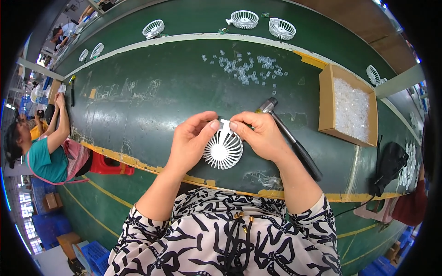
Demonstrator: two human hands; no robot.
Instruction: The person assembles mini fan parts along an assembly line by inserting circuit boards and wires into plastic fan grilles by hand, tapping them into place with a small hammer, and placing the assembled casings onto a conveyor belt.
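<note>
Near the front edge of the green bench, a round white fan grille (pixel 220 153) with radial slats hangs below my fingers, its short square neck pointing away from me. My left hand (pixel 191 138) is closed at the left side of the neck, thumb and index finger pinching. From the right, my right hand (pixel 263 134) pinches the other side of the same neck. A bit of something green shows by the right fingers, mostly hidden. Just beyond my right hand lies a hammer (pixel 294 140) with a black handle, its head pointing away and to the left.
Small clear plastic pieces (pixel 246 69) are scattered on the bench (pixel 152 110). A cardboard box (pixel 327 101) of similar clear bits stands right, near a black cloth-like thing (pixel 390 163). White fan grilles (pixel 244 20) sit on the strip behind. Another person (pixel 50 147) works far left.
</note>
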